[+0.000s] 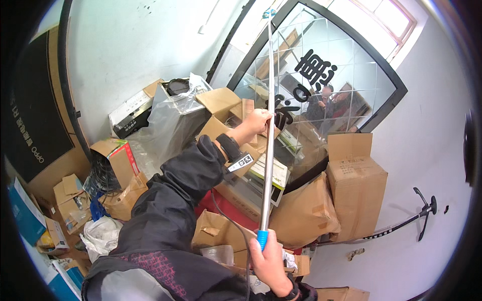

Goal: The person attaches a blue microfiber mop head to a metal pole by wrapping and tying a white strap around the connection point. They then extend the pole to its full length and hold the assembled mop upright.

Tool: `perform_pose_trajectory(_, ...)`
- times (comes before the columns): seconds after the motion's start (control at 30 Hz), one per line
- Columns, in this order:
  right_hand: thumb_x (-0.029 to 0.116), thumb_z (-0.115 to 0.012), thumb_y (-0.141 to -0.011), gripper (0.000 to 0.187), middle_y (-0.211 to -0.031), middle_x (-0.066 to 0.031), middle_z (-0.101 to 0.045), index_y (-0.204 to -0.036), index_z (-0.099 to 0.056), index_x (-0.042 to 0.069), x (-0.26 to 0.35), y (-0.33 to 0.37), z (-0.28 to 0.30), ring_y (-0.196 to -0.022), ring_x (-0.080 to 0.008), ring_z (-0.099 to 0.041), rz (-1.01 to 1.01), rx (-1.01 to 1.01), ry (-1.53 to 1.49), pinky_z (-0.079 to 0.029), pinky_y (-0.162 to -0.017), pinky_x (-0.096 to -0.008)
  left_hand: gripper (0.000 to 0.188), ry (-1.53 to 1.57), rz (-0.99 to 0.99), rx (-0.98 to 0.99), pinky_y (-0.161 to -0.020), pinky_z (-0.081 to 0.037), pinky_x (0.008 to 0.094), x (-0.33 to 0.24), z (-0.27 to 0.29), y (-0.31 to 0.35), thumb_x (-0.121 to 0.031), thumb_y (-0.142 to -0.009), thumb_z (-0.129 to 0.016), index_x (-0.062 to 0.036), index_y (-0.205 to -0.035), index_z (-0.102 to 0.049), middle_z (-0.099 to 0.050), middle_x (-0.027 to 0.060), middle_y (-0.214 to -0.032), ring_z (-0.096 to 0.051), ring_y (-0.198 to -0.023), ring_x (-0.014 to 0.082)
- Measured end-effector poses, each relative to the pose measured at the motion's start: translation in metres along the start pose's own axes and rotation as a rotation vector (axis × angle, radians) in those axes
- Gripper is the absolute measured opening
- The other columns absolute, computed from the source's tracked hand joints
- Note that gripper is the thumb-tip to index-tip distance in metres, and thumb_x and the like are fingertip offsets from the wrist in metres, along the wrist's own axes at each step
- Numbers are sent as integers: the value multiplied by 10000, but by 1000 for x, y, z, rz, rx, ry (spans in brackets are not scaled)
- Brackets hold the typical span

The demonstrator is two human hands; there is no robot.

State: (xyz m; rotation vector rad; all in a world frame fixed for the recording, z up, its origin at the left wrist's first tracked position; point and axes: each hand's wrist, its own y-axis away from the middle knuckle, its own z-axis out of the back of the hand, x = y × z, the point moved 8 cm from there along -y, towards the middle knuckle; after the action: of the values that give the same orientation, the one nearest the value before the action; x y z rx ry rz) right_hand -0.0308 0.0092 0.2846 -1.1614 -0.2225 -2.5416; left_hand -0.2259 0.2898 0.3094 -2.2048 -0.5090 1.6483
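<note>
A long silver metal pole (pixel 267 190) slants up and away from me across the middle of the head view. My right hand (pixel 270 263) is closed round its lower end, just below and beside the blue grip (pixel 262 239). Farther up, my left hand (pixel 255 124) pinches the shaft, its arm stretched forward in a dark sleeve. A small teal piece (pixel 269 13) sits at the pole's far tip, near the wall and window; its kind is too small to tell. Behind the shaft leans a large dark-framed glass panel (pixel 346 50) with black lettering and a reflection.
Open cardboard boxes (pixel 221 98) and plastic-wrapped goods (pixel 170 115) are piled ahead. A tall carton (pixel 357 195) stands at the right, near a black stand (pixel 426 210) against the white wall. A white sack (pixel 100 236) and a big black panel (pixel 35 105) are on the left.
</note>
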Motion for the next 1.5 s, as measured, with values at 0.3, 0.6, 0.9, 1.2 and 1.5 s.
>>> perform_pose_trajectory(0.3,156,-516,-913,259,-668,-15,-487,-1133,-473,27,9,55,23,-504,-87,-424,92,-33,-149,-361,-483,-237,187,288,137,-43,-418,-260,176,-2,-34,38,-251,-929,-534,-78,-979,-588,-565,-12,-659,-360,-451,22)
perform_pose_trajectory(0.6,226,-522,-927,298,-599,35,-422,-1164,-475,53,-57,56,8,-416,-62,-361,164,-72,-12,-288,-392,-220,227,216,56,147,-433,-275,169,-35,-58,49,-313,-927,-550,-88,-947,-583,-527,-42,-632,-411,-490,9)
perform_pose_trajectory(0.9,247,-480,-957,279,-661,-13,-450,-1144,-405,54,-34,-32,-10,-430,-99,-439,-77,194,-1031,-385,-387,-243,311,-176,-198,-236,-539,-449,239,-84,-15,-50,-239,-839,-632,29,-903,-486,-602,67,-684,-554,-571,113)
perform_pose_trajectory(1.2,325,-380,-994,361,-670,-18,-419,-1285,-372,113,-41,-34,-16,-437,-65,-347,-207,120,-777,-308,-374,-208,313,-531,-63,-172,-594,-490,333,-32,23,-53,-288,-676,-669,20,-672,-616,-627,136,-652,-623,-608,217)
perform_pose_trajectory(1.5,291,-405,-986,289,-587,42,-365,-1231,-449,144,-78,48,-2,-375,-41,-251,-472,152,-951,-187,-336,-175,233,-301,106,-138,-568,-475,327,25,-17,21,-210,-651,-673,-4,-664,-567,-595,97,-633,-589,-597,189)
